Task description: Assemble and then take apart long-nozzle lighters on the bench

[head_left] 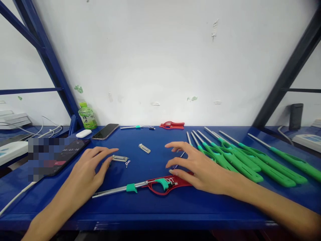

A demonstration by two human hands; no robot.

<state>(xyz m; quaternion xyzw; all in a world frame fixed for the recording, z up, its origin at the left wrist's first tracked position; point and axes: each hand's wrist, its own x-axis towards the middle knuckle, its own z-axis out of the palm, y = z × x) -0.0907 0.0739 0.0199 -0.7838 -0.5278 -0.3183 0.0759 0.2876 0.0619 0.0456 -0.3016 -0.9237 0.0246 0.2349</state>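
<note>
My left hand (96, 164) has its fingers apart beside a small clear fuel tank (119, 158), with a small white part (127, 163) just to the right of the tank. My right hand (185, 164) hovers with fingers spread over the right end of an opened red lighter shell (157, 192). In that shell lie a green trigger (163, 183) and a metal tube (112, 191) with a green collar, pointing left. A thin dark piece, partly hidden, shows behind my right fingers. A second clear tank (144, 148) lies further back between the hands.
Several green lighters (238, 159) lie in a row at the right. Along the back are a red shell half (172, 125), a metal rod assembly (137, 127), a dark phone (105, 131), a white case (83, 134) and a green bottle (87, 116). Another phone (67, 157) lies left.
</note>
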